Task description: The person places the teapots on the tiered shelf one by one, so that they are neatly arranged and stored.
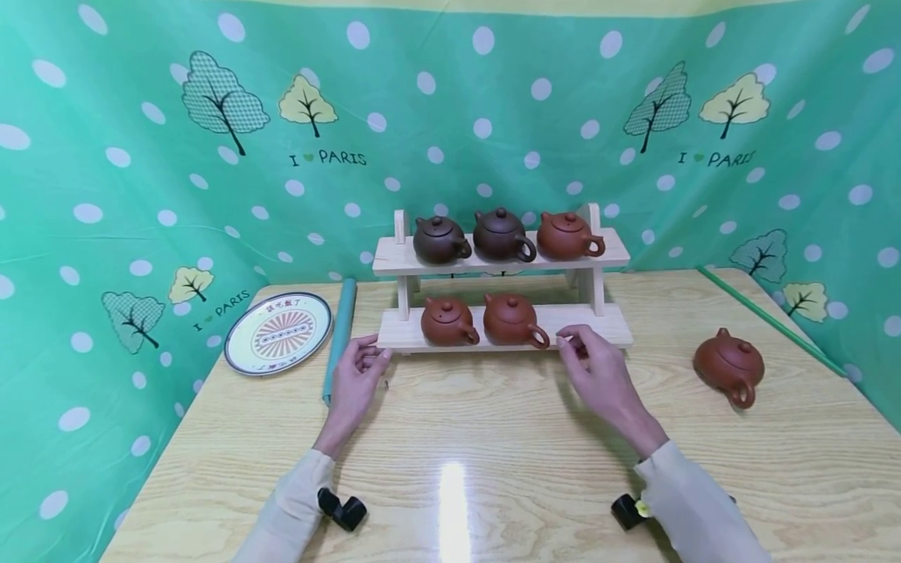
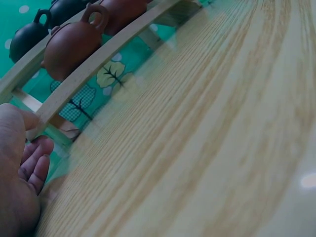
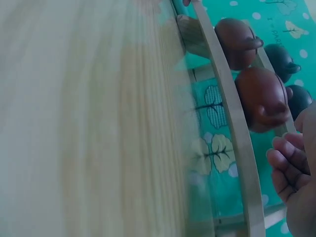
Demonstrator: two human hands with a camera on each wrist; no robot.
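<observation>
A two-tier wooden shelf [image 1: 587, 319] stands at the back of the table. My left hand [image 1: 357, 379] grips the left end of its lower board, thumb against the edge and fingers curled beneath, as the left wrist view shows. Two reddish-brown teapots, one at left [image 1: 445, 322] and one at right [image 1: 508, 319], sit on that board. Beside the right one's handle is my right hand [image 1: 598, 371], fingers loosely bent with nothing visible in them. The upper board carries two dark teapots [image 1: 438, 241] [image 1: 498, 234] and a reddish-brown teapot [image 1: 565, 236].
Another reddish-brown teapot [image 1: 728, 363] rests on the table [image 1: 493, 438] at the right, near a green stick [image 1: 770, 319]. At the left lie a patterned plate [image 1: 246, 344] and a teal roll [image 1: 341, 336]. A green dotted cloth [image 1: 450, 109] hangs behind.
</observation>
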